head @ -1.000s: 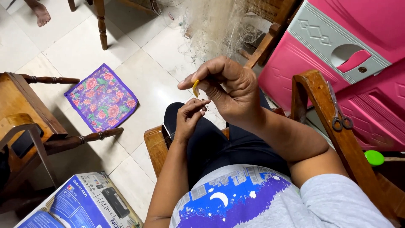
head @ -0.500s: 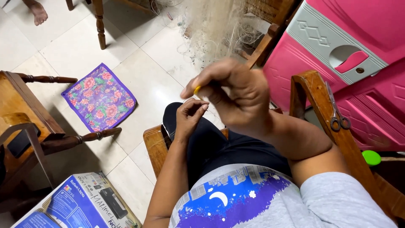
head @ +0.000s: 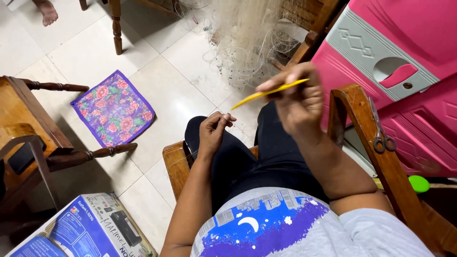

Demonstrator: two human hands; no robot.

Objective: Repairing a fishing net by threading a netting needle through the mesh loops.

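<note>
1. Right hand (head: 294, 97) is raised above the lap, fingers clamped on a thin, flat yellow needle (head: 269, 93) pointing left.
2. Left hand (head: 213, 131) rests low over the knee, fingertips pinched together.
3. Pale, wispy net (head: 247, 38) hangs ahead; the chair arm (head: 376, 157) is wood.

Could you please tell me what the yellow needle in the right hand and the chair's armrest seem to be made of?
The yellow needle looks like plastic: uniform bright colour, thin, flat, smooth. The armrest appears to be varnished wood, brown with visible grain and a soft sheen. The right hand grips the needle; the pale net beyond looks like fine synthetic thread, though that is uncertain.
</note>
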